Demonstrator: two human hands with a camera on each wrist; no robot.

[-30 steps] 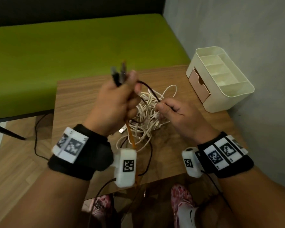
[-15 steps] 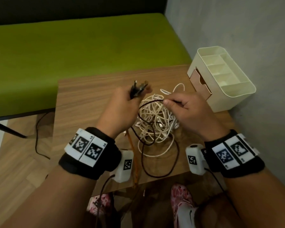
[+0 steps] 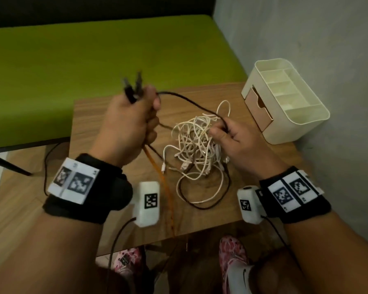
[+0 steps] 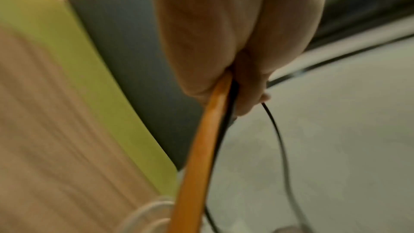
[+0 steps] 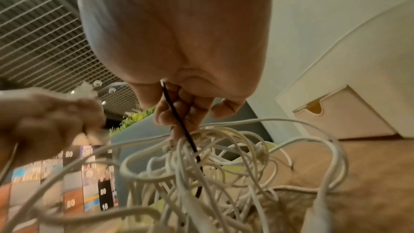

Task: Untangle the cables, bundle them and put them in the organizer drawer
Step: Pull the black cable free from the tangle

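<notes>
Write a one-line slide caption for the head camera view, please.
Left hand grips black cable ends and an orange cable; right hand pinches the black cable over a white tangle.

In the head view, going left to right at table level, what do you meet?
left hand gripping black plugs and the orange cable → tangle of white cables → right hand pinching the black cable → organizer with its drawer

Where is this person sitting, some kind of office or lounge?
Probably a lounge or casual office corner: a small wooden table beside a green upholstered bench, a cream desk organizer against the wall, and grid ceiling panels overhead.
</notes>
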